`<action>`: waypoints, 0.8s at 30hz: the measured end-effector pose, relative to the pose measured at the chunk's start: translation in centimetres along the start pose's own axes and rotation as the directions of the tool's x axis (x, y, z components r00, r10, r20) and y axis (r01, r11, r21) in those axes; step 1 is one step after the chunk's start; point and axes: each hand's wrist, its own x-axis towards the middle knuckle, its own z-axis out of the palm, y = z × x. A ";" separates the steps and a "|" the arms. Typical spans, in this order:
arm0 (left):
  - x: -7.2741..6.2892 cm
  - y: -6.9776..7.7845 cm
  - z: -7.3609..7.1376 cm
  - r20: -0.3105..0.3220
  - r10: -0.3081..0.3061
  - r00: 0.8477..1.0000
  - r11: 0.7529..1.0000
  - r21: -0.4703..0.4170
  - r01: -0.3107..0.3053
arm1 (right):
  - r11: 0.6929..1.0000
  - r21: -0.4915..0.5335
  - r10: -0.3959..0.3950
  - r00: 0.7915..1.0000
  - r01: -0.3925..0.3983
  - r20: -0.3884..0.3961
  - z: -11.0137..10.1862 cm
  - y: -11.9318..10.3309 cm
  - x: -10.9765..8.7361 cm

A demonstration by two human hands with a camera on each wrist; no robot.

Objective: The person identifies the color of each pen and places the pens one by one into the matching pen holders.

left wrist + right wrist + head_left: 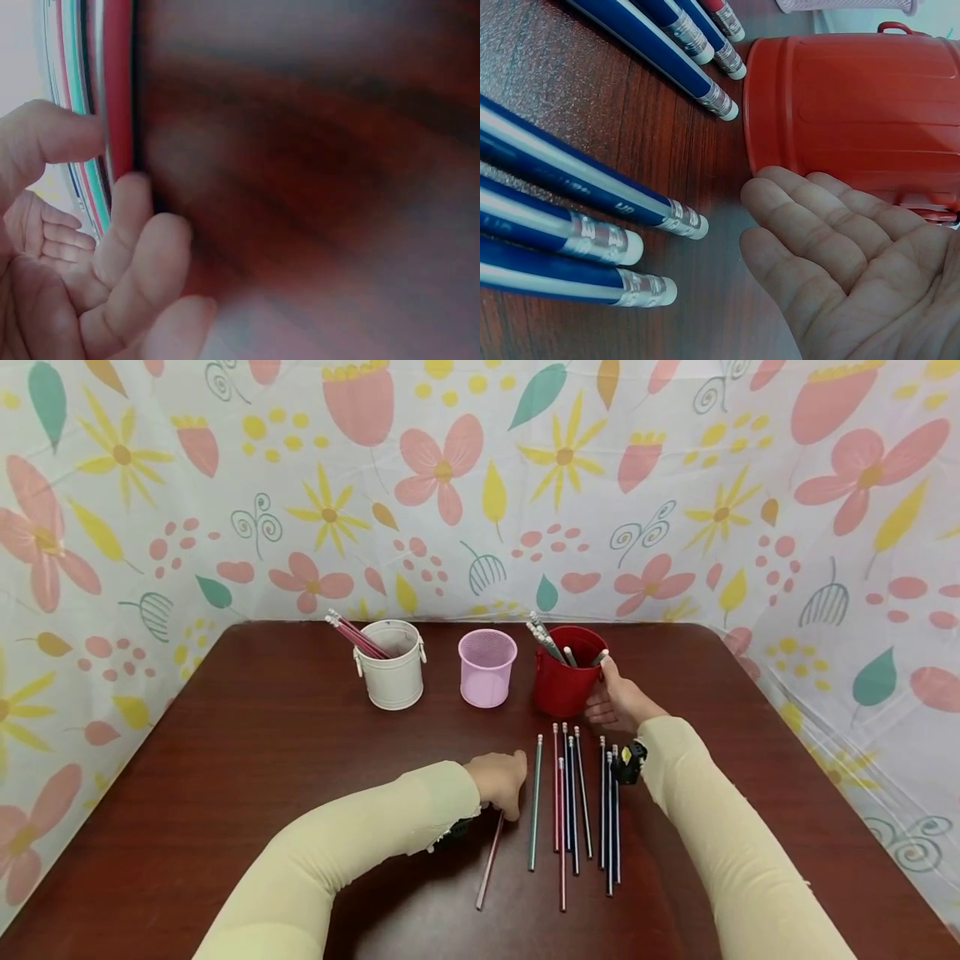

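In the head view my left hand (501, 779) is low over the table at a red pencil (490, 867). The left wrist view shows its thumb and a fingertip pinching this pencil (118, 82), with the other fingers loosely bent. My right hand (621, 697) is at the right side of a red bucket (558, 689), which holds several pencils with white erasers. In the right wrist view its palm faces the camera, and the straight fingers (832, 232) touch or nearly touch the bucket's wall; the thumb is out of that view.
Right of my left hand lie a green pencil (536, 802), two red ones and several blue pencils (610, 827). Behind stand a white bucket (395, 672) with red pencils in it and a pink mesh cup (485, 681). A flowered cloth (450, 527) hangs along the table's back edge.
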 end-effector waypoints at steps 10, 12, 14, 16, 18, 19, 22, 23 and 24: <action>-0.2 -1.5 -0.1 -0.033 0.010 0.999 0.999 0.044 -0.008 | 1.000 -0.007 -0.004 1.000 0.004 0.001 -0.1 0.1 0.2; -0.3 -1.9 -0.1 -0.029 0.020 0.999 0.998 0.066 -0.018 | 1.000 -0.006 -0.004 1.000 0.004 0.006 0.0 0.1 0.2; -0.4 -2.2 -0.2 -0.009 0.031 0.999 0.995 0.091 -0.030 | 1.000 -0.002 0.001 1.000 -0.001 0.005 0.1 0.1 0.2; -0.6 -2.5 -0.4 0.008 0.051 0.999 0.991 0.127 -0.051 | 1.000 0.001 0.006 1.000 -0.006 0.002 0.0 0.1 0.3; -0.8 -2.9 -0.7 0.039 0.078 0.996 0.984 0.157 -0.083 | 1.000 0.002 0.007 1.000 -0.007 0.000 0.0 0.1 0.2; -0.8 -3.0 -0.8 0.055 0.094 0.994 0.981 0.167 -0.102 | 1.000 0.003 0.009 1.000 -0.009 -0.002 0.0 0.1 0.2; -0.9 -3.7 -1.1 0.100 0.160 0.982 0.970 0.168 -0.175 | 1.000 0.001 0.006 1.000 -0.006 -0.005 0.0 0.0 0.2; -1.0 -4.0 -1.2 0.112 0.187 0.976 0.967 0.152 -0.202 | 1.000 -0.001 0.006 1.000 -0.006 -0.006 0.0 0.0 0.2; -1.0 -4.3 -1.3 0.119 0.215 0.969 0.964 0.133 -0.230 | 1.000 0.001 0.007 1.000 -0.007 -0.007 0.0 0.0 0.2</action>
